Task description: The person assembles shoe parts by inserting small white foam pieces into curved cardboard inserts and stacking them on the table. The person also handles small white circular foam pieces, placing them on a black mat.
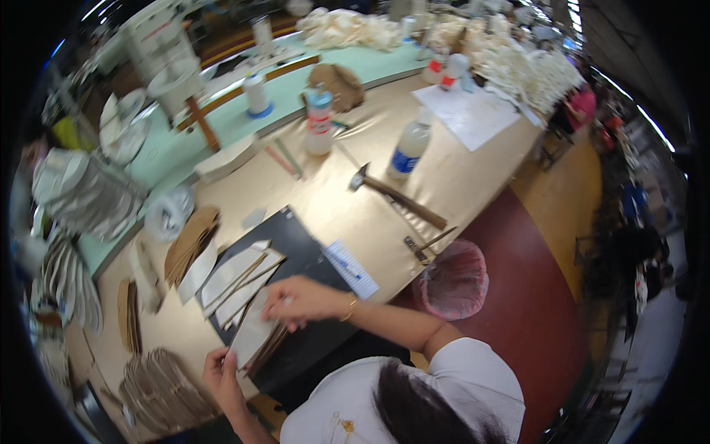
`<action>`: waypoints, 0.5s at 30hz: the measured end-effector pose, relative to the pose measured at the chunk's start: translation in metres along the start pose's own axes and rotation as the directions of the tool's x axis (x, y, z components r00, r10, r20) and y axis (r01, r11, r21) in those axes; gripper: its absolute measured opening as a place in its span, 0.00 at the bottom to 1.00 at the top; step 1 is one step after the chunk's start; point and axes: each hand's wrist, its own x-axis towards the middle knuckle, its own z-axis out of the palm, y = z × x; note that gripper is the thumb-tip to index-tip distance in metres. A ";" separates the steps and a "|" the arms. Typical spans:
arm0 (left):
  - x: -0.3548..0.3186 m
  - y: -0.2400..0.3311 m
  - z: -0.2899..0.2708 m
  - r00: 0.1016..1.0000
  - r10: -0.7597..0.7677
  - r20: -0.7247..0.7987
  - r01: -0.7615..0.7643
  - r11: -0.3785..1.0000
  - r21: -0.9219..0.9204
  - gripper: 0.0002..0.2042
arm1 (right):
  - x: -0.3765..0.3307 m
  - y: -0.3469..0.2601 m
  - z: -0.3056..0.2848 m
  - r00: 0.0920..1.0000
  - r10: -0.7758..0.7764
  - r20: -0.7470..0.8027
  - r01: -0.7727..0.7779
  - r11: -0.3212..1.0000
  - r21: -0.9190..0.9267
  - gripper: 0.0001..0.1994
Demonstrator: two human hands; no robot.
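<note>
My left hand (224, 372) grips the near end of a flat white shaped piece (254, 331), thumb on top. Brown layers (269, 351) show under and beside that piece. At its far end is my right hand (302, 302), slightly blurred, with curled fingers; what they pinch is hard to make out. Both hands are over the near edge of a black board (309, 257). Several white and brown-edged flat pieces (235, 275) lie overlapping on the board, just beyond my hands.
Brown shaped pieces (191, 246) and bundled stacks (164, 388) lie leftward. Beyond the board are a hammer (403, 198), a brush (421, 248), a blue-labelled bottle (410, 148) and a blue-capped bottle (319, 122). A pink-lined bin (455, 281) stands beside the table's right edge.
</note>
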 end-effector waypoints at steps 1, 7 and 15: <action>-0.004 0.004 -0.001 0.999 -0.036 0.013 0.037 0.999 -0.016 0.08 | -0.004 -0.011 -0.008 1.000 0.012 -0.001 -0.012 0.998 -0.055 0.10; -0.006 -0.010 -0.010 0.976 -0.218 -0.006 0.218 0.975 -0.031 0.06 | -0.017 -0.014 -0.046 0.969 0.020 -0.247 -0.065 0.982 -0.175 0.11; -0.014 -0.015 -0.021 0.953 -0.302 0.012 0.302 0.951 -0.064 0.07 | -0.027 -0.011 -0.096 0.876 -0.174 -0.451 0.161 0.985 -0.069 0.10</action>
